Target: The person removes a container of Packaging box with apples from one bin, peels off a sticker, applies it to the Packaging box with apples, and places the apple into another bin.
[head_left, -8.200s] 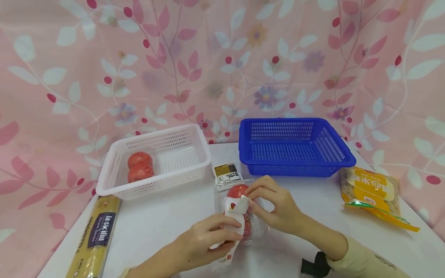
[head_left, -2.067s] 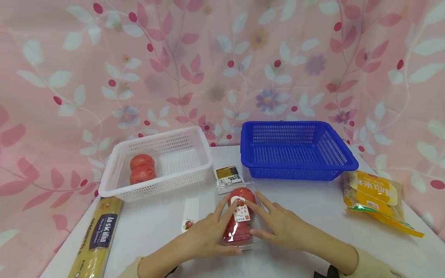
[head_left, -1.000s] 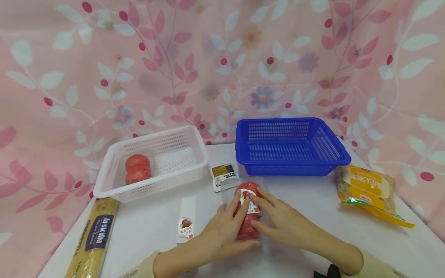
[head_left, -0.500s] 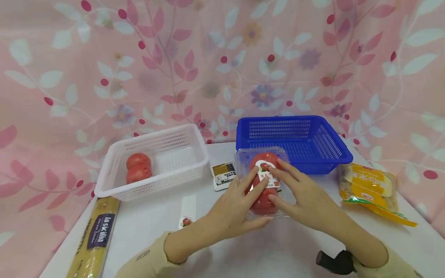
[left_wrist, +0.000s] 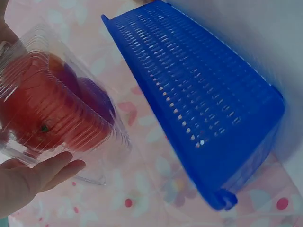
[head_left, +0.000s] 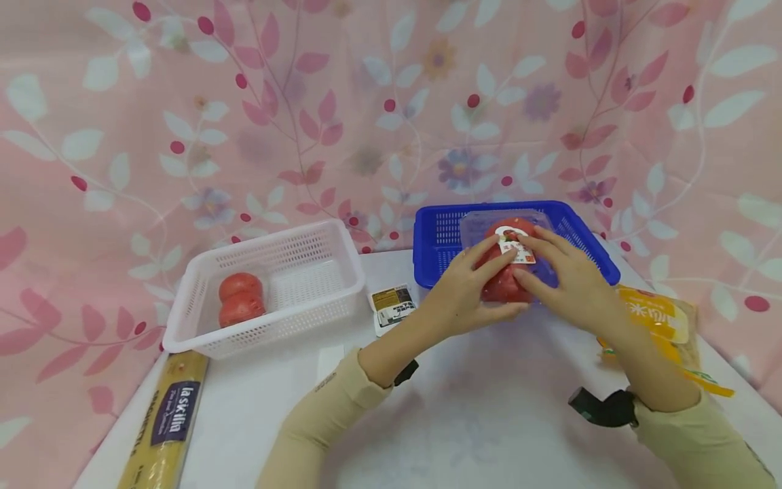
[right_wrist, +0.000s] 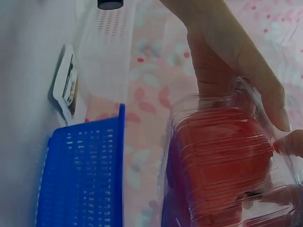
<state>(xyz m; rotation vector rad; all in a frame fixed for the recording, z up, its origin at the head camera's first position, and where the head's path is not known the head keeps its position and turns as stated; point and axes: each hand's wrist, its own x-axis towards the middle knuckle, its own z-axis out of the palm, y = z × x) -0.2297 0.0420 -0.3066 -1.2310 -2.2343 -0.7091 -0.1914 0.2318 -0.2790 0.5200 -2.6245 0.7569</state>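
A: Where do we find the clear, ridged plastic box (right_wrist: 218, 156)?

B: In the air over the blue, rectangular, slotted plastic basket (head_left: 441, 238); our wrist views show a gap from the rim. Round red fruit (head_left: 504, 285) shows inside, below a white paper label (head_left: 519, 252) on the lid.

A: How do we grip it?

B: Our left hand (head_left: 470, 288) and right hand (head_left: 577, 278) pinch its 2 opposite sides, fingertips pressing the top.

A: And around the blue basket?

B: Left of it, we see a white, rectangular, slotted plastic basket (head_left: 305, 316); right of it, a yellow, part-clear plastic bag (head_left: 666, 322), partly behind our right arm.
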